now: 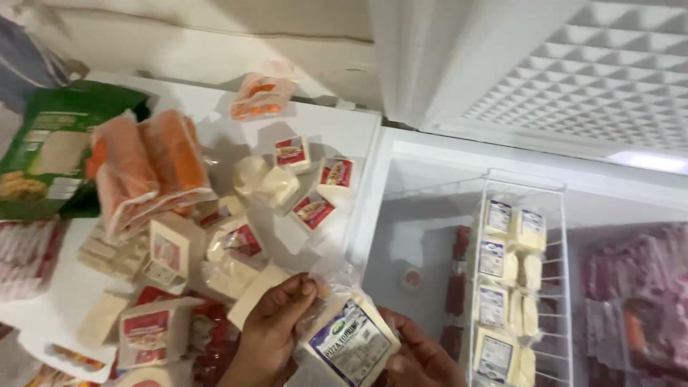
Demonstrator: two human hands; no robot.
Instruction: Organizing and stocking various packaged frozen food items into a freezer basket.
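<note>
Cheese block (352, 342), plastic-wrapped with a blue and white label, held low in view at the open chest freezer's (408, 236) edge. Raised white lid (573, 64) above. White wire basket (552, 287) inside, already stocked with about eight like blocks in two columns, four blue labels plainly showing. Closed freezer top (337, 132) on the left, still heaped: roughly a dozen red-labelled cheese packs (313, 211), three orange packets (154, 168), one green bag (43, 154). Left hand (269, 333) pinching the wrapper's top between thumb and fingers. Right hand (419, 355) cupped beneath, fingers curled on the block.
</note>
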